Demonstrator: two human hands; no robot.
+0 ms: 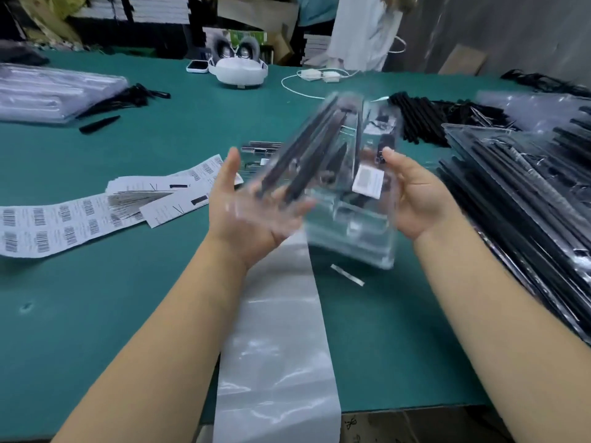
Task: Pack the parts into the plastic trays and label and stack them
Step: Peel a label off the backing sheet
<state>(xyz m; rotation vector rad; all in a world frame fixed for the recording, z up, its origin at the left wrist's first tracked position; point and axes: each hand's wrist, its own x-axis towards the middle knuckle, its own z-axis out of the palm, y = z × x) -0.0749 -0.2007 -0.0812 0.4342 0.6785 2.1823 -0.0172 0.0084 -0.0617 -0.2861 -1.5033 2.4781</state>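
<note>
You can read no words or numbers here. The label sheets (pixel 60 222) on the desk (pixel 96 314) carry barcodes only, and the white label (pixel 367 181) on the clear tray (pixel 348 225) is blurred beyond reading.

a white headset (pixel 238 71) sits at the far side of the green table (pixel 96 314), with a phone (pixel 197 66) just to its left. to its right lie white adapters (pixel 319 75) with a white cable (pixel 294 89) looping off them. beyond the table are stacks of boxes (pixel 153 9) and a person in white (pixel 361 30), standing.
</note>
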